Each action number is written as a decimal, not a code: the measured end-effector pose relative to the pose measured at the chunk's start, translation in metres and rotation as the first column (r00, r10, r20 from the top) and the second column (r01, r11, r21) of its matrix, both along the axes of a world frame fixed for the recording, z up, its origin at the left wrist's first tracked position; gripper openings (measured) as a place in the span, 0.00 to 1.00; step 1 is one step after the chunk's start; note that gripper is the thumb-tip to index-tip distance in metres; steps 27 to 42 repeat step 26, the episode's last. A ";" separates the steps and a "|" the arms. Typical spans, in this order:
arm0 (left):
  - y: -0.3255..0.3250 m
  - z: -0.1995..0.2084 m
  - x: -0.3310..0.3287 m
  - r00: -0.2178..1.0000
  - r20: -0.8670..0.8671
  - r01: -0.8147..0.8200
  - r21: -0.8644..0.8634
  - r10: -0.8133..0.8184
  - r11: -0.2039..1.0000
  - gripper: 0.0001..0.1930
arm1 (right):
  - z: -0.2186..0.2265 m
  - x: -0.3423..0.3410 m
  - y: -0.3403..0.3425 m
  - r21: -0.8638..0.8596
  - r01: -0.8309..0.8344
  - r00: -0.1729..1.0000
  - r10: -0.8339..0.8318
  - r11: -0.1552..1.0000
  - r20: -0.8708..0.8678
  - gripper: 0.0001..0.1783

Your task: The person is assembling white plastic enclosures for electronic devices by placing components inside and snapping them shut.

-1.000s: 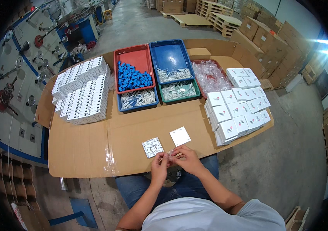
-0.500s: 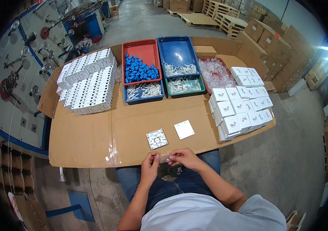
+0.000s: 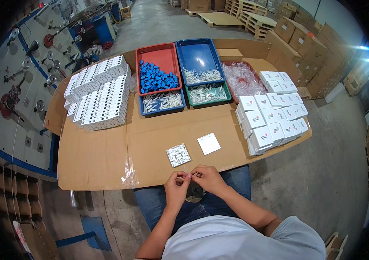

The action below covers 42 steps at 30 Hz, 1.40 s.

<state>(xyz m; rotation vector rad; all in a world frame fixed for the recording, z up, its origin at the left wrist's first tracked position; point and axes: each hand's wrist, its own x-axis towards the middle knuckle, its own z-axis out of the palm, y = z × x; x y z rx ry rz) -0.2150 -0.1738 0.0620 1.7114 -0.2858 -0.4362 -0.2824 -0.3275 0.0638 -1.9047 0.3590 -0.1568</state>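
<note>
My left hand (image 3: 176,182) and my right hand (image 3: 205,177) meet at the near edge of the cardboard-covered table (image 3: 106,151). Both pinch a small clear plastic bag (image 3: 190,175) between their fingertips. What is inside the bag is too small to tell. Just beyond my hands lie a square white wall plate (image 3: 178,155) face down and a white square cover (image 3: 209,143) to its right.
Stacks of white boxes stand at the left (image 3: 100,97) and right (image 3: 271,115). At the back sit a red tray with blue parts (image 3: 157,71), a blue tray (image 3: 200,60) with small bagged parts, and a pile of clear bags (image 3: 240,78). Pallets and cartons stand behind.
My hands stay together at the table edge, fingers working the small bag. The view has tilted slightly; the items on the table have not moved.
</note>
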 end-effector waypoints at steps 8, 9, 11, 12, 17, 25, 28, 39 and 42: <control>0.006 -0.015 0.004 0.998 0.065 -0.004 0.090 -0.001 0.996 0.08 | -0.010 0.000 0.000 0.128 0.005 1.000 -0.001 0.992 -0.029 0.08; 0.007 -0.010 0.002 0.989 0.143 0.027 0.143 -0.047 0.989 0.08 | -0.005 0.000 0.000 0.188 0.071 0.994 -0.054 0.980 -0.095 0.07; 0.007 -0.004 0.002 0.972 0.216 0.054 0.200 -0.097 0.978 0.08 | 0.009 0.002 0.002 0.056 0.063 0.997 -0.060 0.996 -0.053 0.07; 0.006 -0.003 0.002 0.973 0.192 0.080 0.236 -0.127 0.968 0.08 | 0.013 0.003 0.001 -0.080 0.062 0.998 -0.063 0.995 -0.009 0.07; 0.004 -0.011 0.008 0.987 0.118 0.072 0.256 -0.106 0.964 0.08 | -0.004 -0.003 0.002 -0.395 -0.060 0.990 0.106 0.917 0.096 0.08; 0.007 -0.001 0.021 0.813 0.483 0.212 0.272 -0.323 0.939 0.05 | 0.012 0.002 -0.001 -0.516 -0.230 0.972 0.172 0.825 -0.157 0.10; 0.007 -0.001 0.021 0.813 0.483 0.213 0.272 -0.325 0.938 0.05 | 0.013 0.002 -0.003 -0.485 -0.281 0.954 0.183 0.828 -0.239 0.13; 0.007 -0.001 0.021 0.813 0.483 0.213 0.272 -0.325 0.938 0.05 | 0.013 0.002 -0.003 -0.485 -0.281 0.954 0.183 0.828 -0.239 0.13; 0.007 -0.001 0.021 0.813 0.483 0.213 0.272 -0.325 0.938 0.05 | 0.013 0.002 -0.003 -0.485 -0.281 0.954 0.183 0.828 -0.239 0.13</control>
